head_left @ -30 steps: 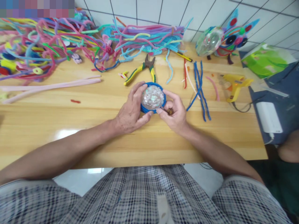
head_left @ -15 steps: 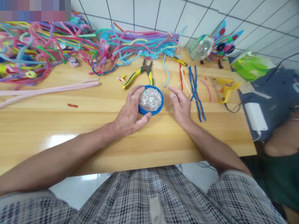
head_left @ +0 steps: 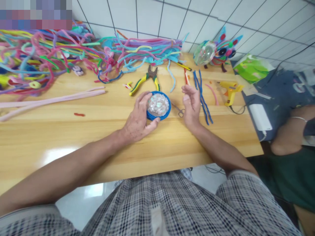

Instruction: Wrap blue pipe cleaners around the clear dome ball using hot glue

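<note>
My left hand [head_left: 137, 116] is closed around the left side of a round blue-rimmed piece [head_left: 159, 104], its middle full of clear, shimmering bits. The thumb lies at the near edge and the fingers at the far edge. To the right of that piece, my right hand [head_left: 192, 106] is held open and empty, thumb up, fingers loosely bent. Small scissors [head_left: 181, 113] lie on the table beside it, partly hidden by the hand. Just beyond the round piece are pliers [head_left: 145, 82] with yellow-green handles. Two blue pipe cleaners [head_left: 203, 98] lie right of my right hand.
Piles of coloured pipe cleaners [head_left: 150, 50] line the back. Further right are a yellow glue gun [head_left: 230, 91], a utility knife [head_left: 184, 67] and a colourful animal figure [head_left: 222, 52]. Pale pink strips [head_left: 54, 100] lie left. Another person's arm [head_left: 290, 131] is at the right edge.
My right hand has moved slightly away from the round piece, uncovering the scissors. My left hand keeps its hold. The view has shifted a little.
</note>
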The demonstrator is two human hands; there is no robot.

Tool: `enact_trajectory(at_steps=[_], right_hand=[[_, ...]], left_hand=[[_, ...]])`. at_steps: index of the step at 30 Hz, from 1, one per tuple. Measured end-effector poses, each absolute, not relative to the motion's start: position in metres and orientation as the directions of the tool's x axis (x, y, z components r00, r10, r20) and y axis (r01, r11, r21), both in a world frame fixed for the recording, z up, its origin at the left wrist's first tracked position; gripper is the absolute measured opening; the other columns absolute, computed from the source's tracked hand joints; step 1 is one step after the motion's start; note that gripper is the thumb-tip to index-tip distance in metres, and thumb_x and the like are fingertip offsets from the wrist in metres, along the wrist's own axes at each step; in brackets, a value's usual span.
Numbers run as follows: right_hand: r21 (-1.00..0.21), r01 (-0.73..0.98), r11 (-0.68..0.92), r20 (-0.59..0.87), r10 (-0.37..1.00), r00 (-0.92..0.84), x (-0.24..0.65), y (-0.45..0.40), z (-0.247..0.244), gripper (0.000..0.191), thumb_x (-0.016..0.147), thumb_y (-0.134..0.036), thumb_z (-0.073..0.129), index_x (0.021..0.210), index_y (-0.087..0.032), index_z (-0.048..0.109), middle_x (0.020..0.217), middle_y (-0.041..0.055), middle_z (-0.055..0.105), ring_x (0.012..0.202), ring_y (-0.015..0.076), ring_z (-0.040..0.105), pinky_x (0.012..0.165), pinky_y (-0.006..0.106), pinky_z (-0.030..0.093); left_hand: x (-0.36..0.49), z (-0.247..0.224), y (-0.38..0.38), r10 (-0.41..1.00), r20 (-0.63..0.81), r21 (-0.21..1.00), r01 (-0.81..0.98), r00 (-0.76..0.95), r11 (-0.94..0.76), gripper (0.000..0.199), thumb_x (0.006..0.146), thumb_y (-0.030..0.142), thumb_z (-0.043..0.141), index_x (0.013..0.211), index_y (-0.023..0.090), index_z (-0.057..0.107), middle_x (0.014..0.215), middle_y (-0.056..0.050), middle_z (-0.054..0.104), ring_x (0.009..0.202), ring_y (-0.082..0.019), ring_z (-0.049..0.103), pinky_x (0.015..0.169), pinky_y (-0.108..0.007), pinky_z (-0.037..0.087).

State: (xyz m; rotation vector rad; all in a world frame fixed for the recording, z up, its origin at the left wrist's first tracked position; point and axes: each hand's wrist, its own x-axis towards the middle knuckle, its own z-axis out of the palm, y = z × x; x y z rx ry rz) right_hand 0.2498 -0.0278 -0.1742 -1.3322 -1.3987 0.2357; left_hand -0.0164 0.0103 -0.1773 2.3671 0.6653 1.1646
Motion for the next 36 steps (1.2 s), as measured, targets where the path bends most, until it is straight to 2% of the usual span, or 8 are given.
enact_trajectory(at_steps=[6,11,14,21,28,36], right_hand=[[-0.549,0.624,0.555,0.661,0.746,-0.082,0.233,-0.045,-0.165,0.072,0.108,-0.067,0.061,0.169,-0.032,0.046,0.169,0.0153,0.058,0.159,0.0398,0.056,0.128,0.069,0.051],[-0.516,0.647,0.561,0.564,0.791,-0.237,0.23,-0.051,-0.164,0.088,0.108,-0.068,0.059,0.18,-0.031,0.025,0.184,0.0164,0.041,0.172,0.0419,0.04,0.139,0.072,0.039],[-0.532,0.655,0.537,0.503,0.823,-0.266,0.228,-0.052,-0.165,0.092,0.108,-0.069,0.058,0.182,-0.03,0.021,0.186,0.0165,0.04,0.174,0.0415,0.038,0.141,0.07,0.038],[-0.543,0.647,0.535,0.484,0.829,-0.278,0.226,-0.05,-0.169,0.089,0.111,-0.066,0.055,0.183,-0.03,0.019,0.186,0.0164,0.041,0.173,0.0382,0.041,0.142,0.068,0.038],[-0.539,0.635,0.554,0.498,0.817,-0.29,0.227,-0.049,-0.17,0.087,0.112,-0.061,0.057,0.183,-0.029,0.019,0.185,0.0172,0.042,0.174,0.0381,0.04,0.142,0.067,0.037],[-0.544,0.646,0.535,0.499,0.825,-0.264,0.226,-0.049,-0.173,0.088,0.111,-0.066,0.057,0.183,-0.03,0.021,0.183,0.0166,0.045,0.171,0.0396,0.043,0.14,0.07,0.04]], left_hand=[[-0.015,-0.177,0.011,0.568,0.62,0.54,0.231,0.541,-0.809,0.085,0.11,0.063,0.061,0.174,0.022,0.023,0.17,-0.026,0.044,0.165,-0.043,0.044,0.136,-0.07,0.043],[-0.015,-0.176,0.01,0.56,0.618,0.527,0.238,0.552,-0.816,0.083,0.112,0.066,0.057,0.174,0.022,0.023,0.171,-0.026,0.044,0.166,-0.042,0.043,0.137,-0.069,0.043],[-0.015,-0.175,0.01,0.545,0.621,0.505,0.245,0.563,-0.828,0.084,0.112,0.067,0.056,0.174,0.022,0.022,0.172,-0.027,0.043,0.167,-0.042,0.043,0.137,-0.069,0.044],[-0.019,-0.174,0.014,0.515,0.622,0.476,0.237,0.59,-0.847,0.085,0.112,0.065,0.056,0.176,0.024,0.019,0.172,-0.025,0.042,0.166,-0.044,0.042,0.136,-0.071,0.043],[-0.023,-0.17,0.016,0.509,0.596,0.502,0.207,0.621,-0.84,0.078,0.116,0.069,0.038,0.177,0.024,0.02,0.174,-0.025,0.04,0.167,-0.042,0.041,0.139,-0.071,0.038],[-0.023,-0.17,0.016,0.517,0.582,0.505,0.219,0.627,-0.835,0.078,0.116,0.071,0.035,0.177,0.024,0.018,0.175,-0.026,0.039,0.169,-0.042,0.039,0.139,-0.07,0.038]])
